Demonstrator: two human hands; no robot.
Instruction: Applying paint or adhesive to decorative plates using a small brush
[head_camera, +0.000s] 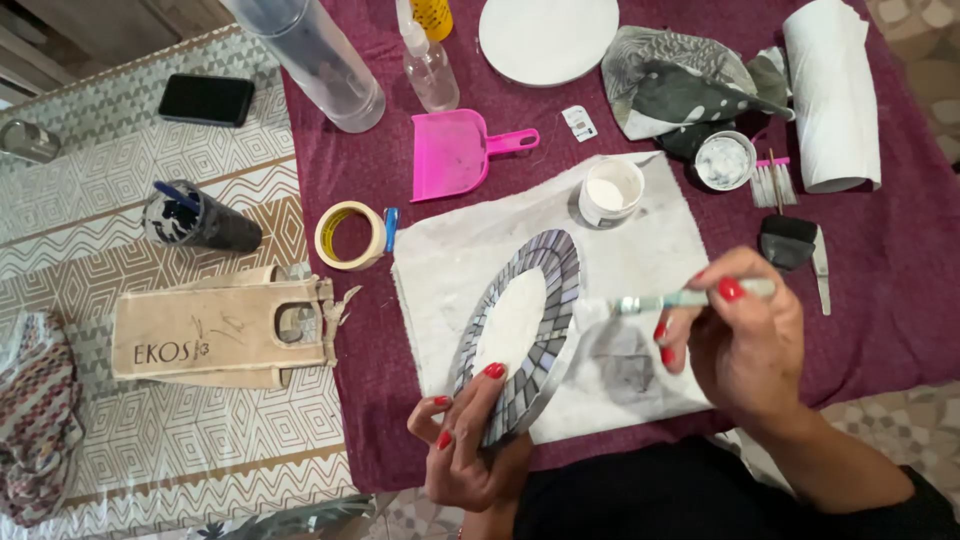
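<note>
My left hand (462, 440) grips the near edge of a round mosaic disc (520, 330), tilted on edge above a stained white cloth (640, 250). The disc has a ring of grey and lilac tiles around a white centre. In my right hand (740, 345) is a thin pale-green brush (680, 298), its tip touching the disc's right rim. An open white pot (611, 192) of white paint stands on the cloth just beyond the disc.
On the maroon tablecloth (900, 280) lie a pink dustpan (455, 152), masking tape roll (350, 236), spray bottle (428, 65), white round disc (548, 38), paper towel roll (830, 90), wide black brush (788, 242) and small grey-paint pot (724, 160). A beige bag (215, 335), black cup (200, 220) and phone (207, 99) sit left.
</note>
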